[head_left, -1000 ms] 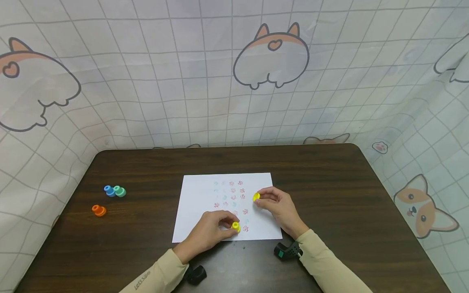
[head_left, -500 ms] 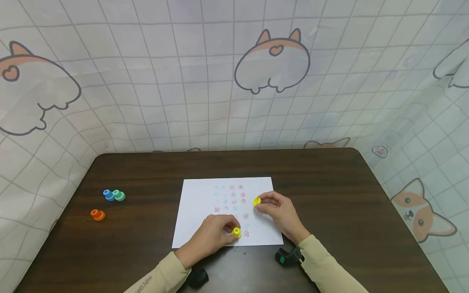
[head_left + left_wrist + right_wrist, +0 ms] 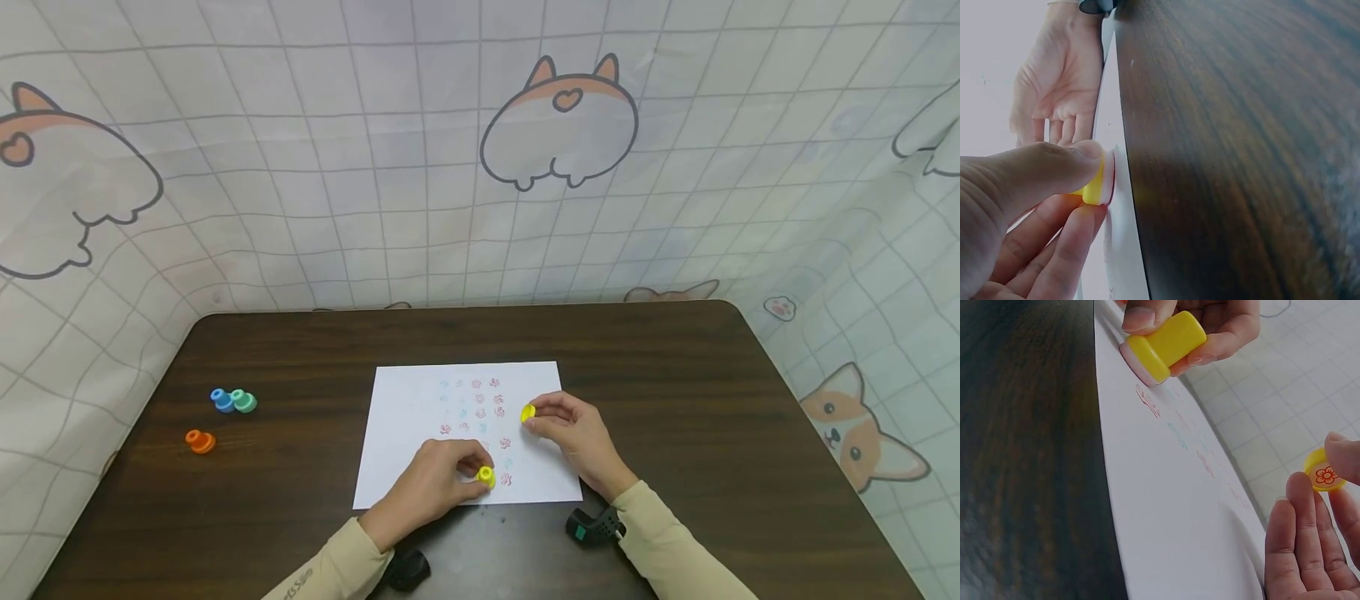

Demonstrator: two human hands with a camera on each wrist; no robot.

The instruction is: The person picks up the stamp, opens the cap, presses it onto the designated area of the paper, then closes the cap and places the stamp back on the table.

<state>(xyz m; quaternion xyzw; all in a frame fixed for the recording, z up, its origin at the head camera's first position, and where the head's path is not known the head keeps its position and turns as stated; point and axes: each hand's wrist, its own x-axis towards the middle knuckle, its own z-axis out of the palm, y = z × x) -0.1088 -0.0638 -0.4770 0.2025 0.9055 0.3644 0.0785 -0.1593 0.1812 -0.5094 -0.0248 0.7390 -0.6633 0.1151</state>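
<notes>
Pinched between the thumb and fingers of my left hand (image 3: 431, 483) is a yellow stamp (image 3: 1169, 344). Its pale base meets the white paper (image 3: 397, 417) near the front edge, beside a red mark. In the left wrist view, the left thumb (image 3: 1054, 165) lies along the stamp's side. My right hand (image 3: 573, 429) holds a small round yellow cap (image 3: 1324, 470) above the paper's right side. A red flower shows on the cap's face in the right wrist view. Rows of red and pale blue prints cover the middle of the sheet; the left hand hides some.
At the left of the dark wooden table (image 3: 660, 350) stand a blue stamp (image 3: 222, 400) and a green stamp (image 3: 243, 401) side by side. An orange stamp (image 3: 200, 441) is a little nearer. A patterned curtain (image 3: 300, 167) hangs behind the table.
The head view has tilted slightly, so the scene sits a little lower. Both hands keep nearly the same places over the paper, still holding the yellow stamp and the cap.
</notes>
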